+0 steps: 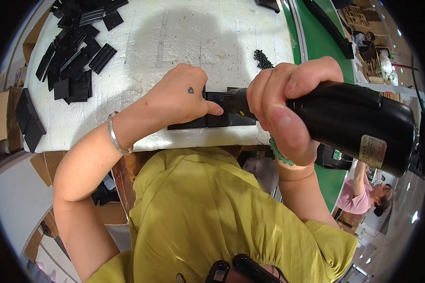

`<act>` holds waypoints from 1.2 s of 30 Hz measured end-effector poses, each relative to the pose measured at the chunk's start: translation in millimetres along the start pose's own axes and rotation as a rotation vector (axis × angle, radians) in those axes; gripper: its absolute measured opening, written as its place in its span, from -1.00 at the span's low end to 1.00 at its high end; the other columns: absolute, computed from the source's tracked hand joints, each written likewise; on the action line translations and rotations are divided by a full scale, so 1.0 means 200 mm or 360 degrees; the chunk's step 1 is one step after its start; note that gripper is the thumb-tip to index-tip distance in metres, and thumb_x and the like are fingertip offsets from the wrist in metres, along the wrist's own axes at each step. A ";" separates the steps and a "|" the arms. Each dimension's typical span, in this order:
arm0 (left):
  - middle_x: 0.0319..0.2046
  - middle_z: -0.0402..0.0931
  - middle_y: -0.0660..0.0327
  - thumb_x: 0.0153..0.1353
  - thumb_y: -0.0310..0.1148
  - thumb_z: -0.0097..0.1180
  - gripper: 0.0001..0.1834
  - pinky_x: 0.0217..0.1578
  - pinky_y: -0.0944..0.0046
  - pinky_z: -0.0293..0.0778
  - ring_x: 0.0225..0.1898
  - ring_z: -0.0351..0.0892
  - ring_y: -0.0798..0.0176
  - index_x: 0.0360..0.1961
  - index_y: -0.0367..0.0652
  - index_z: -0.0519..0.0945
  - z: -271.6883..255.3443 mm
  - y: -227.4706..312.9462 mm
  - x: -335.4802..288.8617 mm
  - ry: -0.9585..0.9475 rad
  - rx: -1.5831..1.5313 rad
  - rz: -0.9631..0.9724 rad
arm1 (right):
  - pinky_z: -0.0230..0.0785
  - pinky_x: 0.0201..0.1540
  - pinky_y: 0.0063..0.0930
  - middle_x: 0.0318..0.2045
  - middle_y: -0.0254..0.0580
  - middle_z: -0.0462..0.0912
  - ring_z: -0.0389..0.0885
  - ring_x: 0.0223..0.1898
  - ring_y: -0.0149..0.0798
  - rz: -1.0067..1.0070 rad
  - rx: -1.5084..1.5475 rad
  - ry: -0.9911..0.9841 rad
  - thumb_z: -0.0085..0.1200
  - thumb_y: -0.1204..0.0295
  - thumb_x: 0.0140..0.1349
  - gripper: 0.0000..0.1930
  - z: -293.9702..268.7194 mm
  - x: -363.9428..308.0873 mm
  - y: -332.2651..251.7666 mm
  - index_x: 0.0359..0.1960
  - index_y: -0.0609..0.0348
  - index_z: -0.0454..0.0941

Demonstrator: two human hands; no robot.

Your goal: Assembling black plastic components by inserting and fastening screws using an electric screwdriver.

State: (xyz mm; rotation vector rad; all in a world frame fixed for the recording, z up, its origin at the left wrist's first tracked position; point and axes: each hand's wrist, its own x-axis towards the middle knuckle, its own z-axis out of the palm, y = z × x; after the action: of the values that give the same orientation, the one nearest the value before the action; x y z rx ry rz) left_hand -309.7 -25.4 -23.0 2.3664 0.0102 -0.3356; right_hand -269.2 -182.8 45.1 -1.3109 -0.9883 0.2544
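Observation:
A black electric screwdriver (344, 118) fills my right hand (288, 101), whose fingers are wrapped round its body near the front. Its narrow nose points left and down at a black plastic part (216, 121) near the front edge of the work surface. The tip and whatever it meets are hidden by the tool. My left hand (174, 96) is closed at the left of that part, with the thumb pressed on top of it and the other fingers curled out of sight.
A white foam-like sheet (170, 42) covers the work surface. Several black plastic pieces (73, 56) lie heaped at the far left, and others (29, 118) at the left edge. Small black screws (262, 60) sit in a pile at right. A co-worker (363, 195) is beyond the green surface (333, 184).

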 end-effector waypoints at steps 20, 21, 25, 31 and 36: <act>-0.59 0.51 -0.18 -0.17 -0.10 0.38 -0.45 -0.30 0.09 0.50 -0.42 0.57 -0.14 -0.59 -0.52 0.53 0.01 -0.03 0.00 0.0041 0.0005 0.0046 | 0.17 -0.62 -0.56 -0.70 -0.35 0.31 0.21 -0.72 -0.46 -0.0031 -0.0221 -0.0154 0.09 0.54 0.03 -0.73 0.01 0.01 0.01 -0.34 0.11 0.21; -0.59 0.51 -0.18 -0.17 -0.10 0.38 -0.45 -0.30 0.09 0.50 -0.42 0.57 -0.14 -0.59 -0.52 0.53 0.00 -0.04 0.00 0.0044 0.0011 0.0044 | 0.17 -0.62 -0.55 -0.69 -0.35 0.31 0.21 -0.71 -0.46 -0.0007 -0.0207 -0.0148 0.08 0.53 0.03 -0.73 0.01 0.01 0.01 -0.31 0.12 0.22; -0.58 0.53 -0.10 -0.12 -0.11 0.35 -0.50 -0.39 0.22 0.48 -0.46 0.56 -0.01 -0.53 -0.47 0.57 -0.09 -0.05 -0.04 0.0224 -0.0074 0.0094 | 0.14 -0.57 -0.58 -0.66 -0.47 0.32 0.26 -0.66 -0.49 -0.0211 0.0420 -0.0030 -0.03 0.50 0.01 -0.65 -0.06 0.03 -0.09 -0.11 0.10 0.28; -0.46 0.60 0.24 0.15 -0.46 0.10 -0.81 -0.36 0.50 0.45 -0.43 0.53 0.47 -0.25 -0.32 0.63 -0.05 -0.07 -0.14 0.0422 -0.1414 0.0030 | 0.16 -0.49 -0.66 -0.66 -0.53 0.35 0.29 -0.67 -0.57 -0.0384 0.0491 0.0006 -0.01 0.49 0.02 -0.68 -0.10 0.04 -0.18 -0.13 0.06 0.31; -0.37 0.57 0.23 0.22 -0.40 0.09 -0.80 -0.27 0.49 0.50 -0.37 0.53 0.47 -0.21 -0.31 0.58 0.00 0.03 -0.22 0.0219 -0.2203 0.0045 | 0.17 -0.47 -0.66 -0.66 -0.53 0.35 0.32 -0.63 -0.57 -0.0481 0.0522 0.0065 0.00 0.49 0.02 -0.67 -0.08 0.02 -0.22 -0.12 0.09 0.31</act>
State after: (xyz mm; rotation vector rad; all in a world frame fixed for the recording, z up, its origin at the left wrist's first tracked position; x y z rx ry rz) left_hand -351.1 -25.9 -8.0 1.0068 0.2038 -0.0724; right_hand -270.7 -204.5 86.6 -0.8540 -1.0457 0.1485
